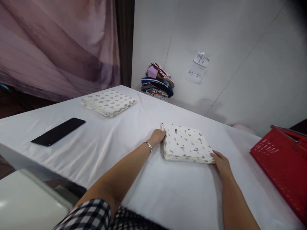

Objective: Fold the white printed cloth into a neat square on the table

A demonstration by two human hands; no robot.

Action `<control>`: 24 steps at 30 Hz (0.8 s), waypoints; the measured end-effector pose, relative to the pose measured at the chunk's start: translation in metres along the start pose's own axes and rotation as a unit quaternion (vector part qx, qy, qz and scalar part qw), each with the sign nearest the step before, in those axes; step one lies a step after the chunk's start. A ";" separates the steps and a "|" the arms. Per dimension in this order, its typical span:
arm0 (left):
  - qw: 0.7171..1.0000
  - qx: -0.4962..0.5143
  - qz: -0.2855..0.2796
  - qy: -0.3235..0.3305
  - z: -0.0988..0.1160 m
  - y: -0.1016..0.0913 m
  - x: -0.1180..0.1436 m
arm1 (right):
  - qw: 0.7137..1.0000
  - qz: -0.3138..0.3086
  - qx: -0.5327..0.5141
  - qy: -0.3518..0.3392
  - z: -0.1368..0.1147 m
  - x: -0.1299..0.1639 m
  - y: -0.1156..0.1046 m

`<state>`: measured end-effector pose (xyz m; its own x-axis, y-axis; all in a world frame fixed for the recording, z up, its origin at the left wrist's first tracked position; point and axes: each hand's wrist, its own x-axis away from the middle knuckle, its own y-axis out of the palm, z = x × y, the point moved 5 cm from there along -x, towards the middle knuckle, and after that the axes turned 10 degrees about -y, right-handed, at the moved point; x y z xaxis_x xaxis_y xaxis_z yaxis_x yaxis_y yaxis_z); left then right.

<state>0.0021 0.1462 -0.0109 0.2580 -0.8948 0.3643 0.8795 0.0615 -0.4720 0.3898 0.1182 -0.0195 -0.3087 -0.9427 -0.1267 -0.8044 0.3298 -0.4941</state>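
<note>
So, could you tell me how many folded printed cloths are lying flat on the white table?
2: one folded cloth between the left hand and right hand; another folded cloth at the far left.

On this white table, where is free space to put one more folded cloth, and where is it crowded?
Bare sheet lies between the phone and the left hand, and also along the near edge between the two forearms. A smaller patch lies between the folded cloth under the hands and the cloth with grey hearts. It is tighter by the red basket near the right hand.
</note>
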 end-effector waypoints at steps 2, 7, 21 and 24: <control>1.000 0.001 0.001 -0.006 -0.002 -0.001 -0.001 | 1.000 -0.001 -0.005 0.008 0.000 0.001 0.000; 1.000 0.006 0.013 -0.011 0.000 -0.002 -0.005 | 1.000 0.001 -0.001 0.008 -0.001 0.002 0.000; 0.999 0.005 0.035 -0.029 0.004 -0.007 -0.023 | 1.000 -0.005 -0.004 0.025 0.001 0.002 -0.001; 0.999 0.002 0.040 -0.027 0.008 -0.006 -0.028 | 1.000 -0.001 -0.004 0.012 0.000 0.001 0.000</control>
<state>-0.0076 0.1744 -0.0116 0.3484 -0.8620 0.3682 0.8571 0.1340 -0.4973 0.3897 0.1170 -0.0200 -0.3191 -0.9418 -0.1056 -0.8087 0.3288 -0.4878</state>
